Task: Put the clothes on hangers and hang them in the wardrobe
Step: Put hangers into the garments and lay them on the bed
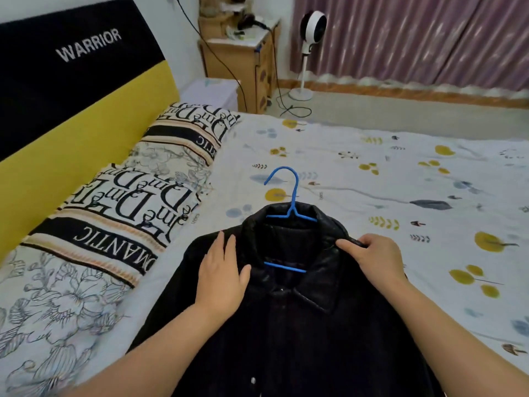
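**Black jacket on the hanger, shoulders not yet proven**

Black and glossy, the jacket [289, 325] lies flat on the bed [372, 173], front up, collar towards the far side. It is the biggest thing in play and the biggest risk: it looks heavy and slick, so once lifted it could slide sideways off a thin frame, especially if one shoulder is not properly seated.

The left hand [221, 270] lies flat on the near-left shoulder, fingers straight, pressing the cloth and grasping nothing. The right hand [372, 259] has its fingers curled over the collar edge on the other side, pinching it. If that pinch tugs while the left only presses, the cloth may shift and drag the frame off-centre.

Smallest piece, largest say: the blue hanger [290, 216] sits inside the neck, its hook poking out beyond the collar, its lower bar showing across the opening. Its arms are hidden under the cloth, so I cannot tell whether they reach both shoulders. No wardrobe is in view; a carry is probably ahead, and a half-seated hanger would drop the jacket on the way.
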